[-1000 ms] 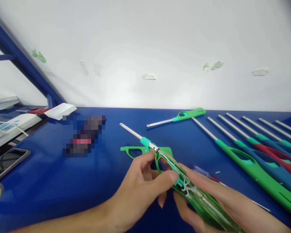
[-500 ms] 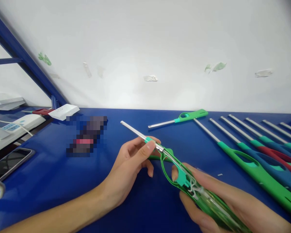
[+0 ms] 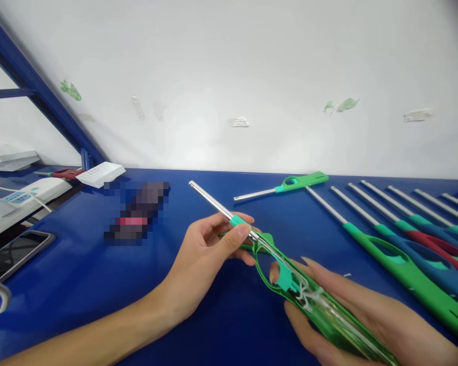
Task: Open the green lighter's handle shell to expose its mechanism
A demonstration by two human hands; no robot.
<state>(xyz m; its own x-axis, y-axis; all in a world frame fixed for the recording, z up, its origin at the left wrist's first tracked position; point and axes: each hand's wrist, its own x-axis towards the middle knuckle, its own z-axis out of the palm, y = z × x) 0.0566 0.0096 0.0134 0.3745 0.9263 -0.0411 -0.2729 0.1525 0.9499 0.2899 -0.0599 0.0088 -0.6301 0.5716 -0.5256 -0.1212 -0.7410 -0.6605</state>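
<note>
Over the desk [image 3: 99, 274], I hold the opened green lighter [image 3: 275, 256], from centre to lower right of the frame. My right hand [image 3: 361, 301] has fingers clamped around the handle [image 3: 326, 328]; my left hand [image 3: 204, 254] pinches near the collar [image 3: 236, 220]. If tilted, the clear tank [image 3: 338, 317] could slide out through the open side. A pressed trigger [image 3: 285, 277] might pull white wires [image 3: 304, 295] loose.

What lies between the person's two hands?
In the head view: the opened green lighter, held by the left hand at its neck and the right hand around its handle; another green piece shows behind it.
</note>
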